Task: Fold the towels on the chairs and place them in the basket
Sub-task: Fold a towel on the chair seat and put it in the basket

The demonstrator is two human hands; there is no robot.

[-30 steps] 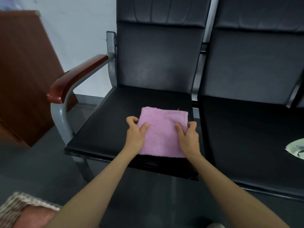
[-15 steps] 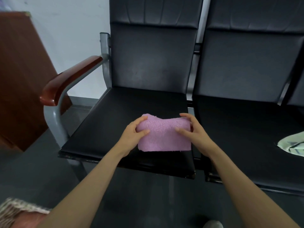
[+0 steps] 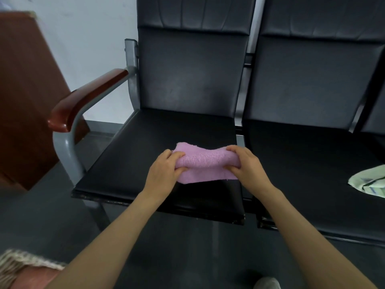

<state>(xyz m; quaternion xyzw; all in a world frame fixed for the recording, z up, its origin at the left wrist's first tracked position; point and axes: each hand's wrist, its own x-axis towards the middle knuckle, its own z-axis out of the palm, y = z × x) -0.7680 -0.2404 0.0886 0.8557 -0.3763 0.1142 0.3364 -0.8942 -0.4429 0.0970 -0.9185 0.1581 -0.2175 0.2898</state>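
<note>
A folded pink towel (image 3: 205, 163) is lifted a little above the front of the left black chair seat (image 3: 145, 155). My left hand (image 3: 164, 174) grips its left end and my right hand (image 3: 248, 166) grips its right end, fingers curled round the cloth, which sags slightly in the middle. A pale green-and-white towel (image 3: 370, 181) lies crumpled on the right chair seat (image 3: 302, 163) at the frame's right edge. The woven basket (image 3: 18, 265) shows at the bottom left corner with something pink inside.
The left chair has a reddish wooden armrest (image 3: 83, 101) on a grey metal frame. A brown wooden cabinet (image 3: 25, 97) stands to the left. Dark floor lies in front of the chairs, and a shoe tip (image 3: 265, 283) shows at the bottom.
Both hands have taken the flat pink towel by its ends and raised it off the seat; it is now bunched and sagging between them. The view shifted slightly left.
</note>
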